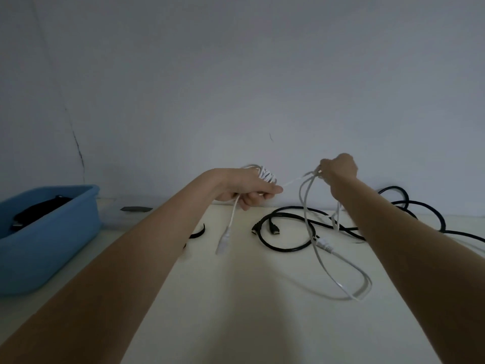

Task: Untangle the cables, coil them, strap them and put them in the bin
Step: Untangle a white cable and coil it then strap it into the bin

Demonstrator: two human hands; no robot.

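While the left hand [252,191] grips the wound white cable [311,232], the right hand [338,169] pinches its loose loops at two o'clock above the worktop [236,298]. It seems light and limp; hold near the coil.

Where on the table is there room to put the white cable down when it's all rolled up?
Bare table lies near you between the two arms, and between the blue bin and the black strap. It is crowded on the right: the black cable sprawls there, and white cable loops hang from the right hand.
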